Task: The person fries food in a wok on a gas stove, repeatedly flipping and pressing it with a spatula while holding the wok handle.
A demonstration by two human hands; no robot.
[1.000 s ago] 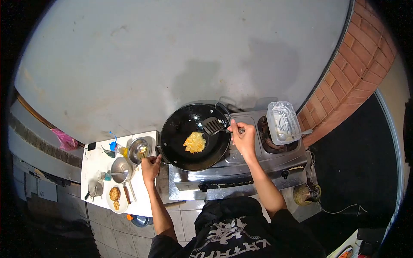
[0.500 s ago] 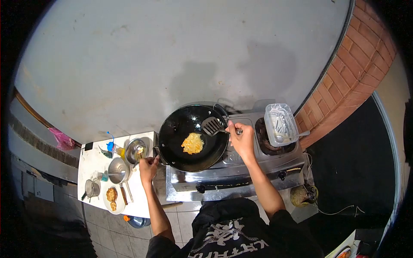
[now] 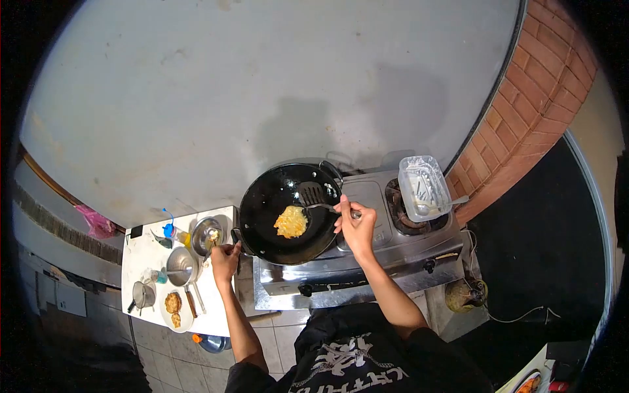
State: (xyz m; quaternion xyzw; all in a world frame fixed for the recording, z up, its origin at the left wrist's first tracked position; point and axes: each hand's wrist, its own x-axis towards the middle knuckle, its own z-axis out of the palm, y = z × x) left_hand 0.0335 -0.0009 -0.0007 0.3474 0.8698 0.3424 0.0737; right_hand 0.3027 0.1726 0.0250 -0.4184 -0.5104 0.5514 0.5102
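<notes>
Gripping the wok's near-side handle, the person's left hand (image 3: pixel 225 257) is closed at the rim of the black wok (image 3: pixel 262 226), just beside the edge of the small white worktop (image 3: pixel 145 245). The right hand (image 3: pixel 354 226) is wrapped around the handle of a slotted spatula (image 3: pixel 312 194), whose blade hangs inside the wok close to its far wall, just above and to the right of the yellow fritter (image 3: pixel 291 222) frying near the wok's middle. The wok sits on the left burner of a steel gas stove (image 3: pixel 367 262); on the right burner rests a clear plastic container (image 3: pixel 422 187) with a spoon lying in it, its handle sticking out toward the brick wall (image 3: pixel 524 124). On the worktop, nearest the person, a plate (image 3: pixel 175 310) carries two browned fritters; beyond it stand a ladle-like pan (image 3: pixel 179 261), a small metal cup (image 3: pixel 139 294) and a metal bowl (image 3: pixel 207 232) with batter, and a bottle with a blue cap (image 3: pixel 171 230) lies further back. Behind everything rises a grey plastered wall (image 3: pixel 262 85).
</notes>
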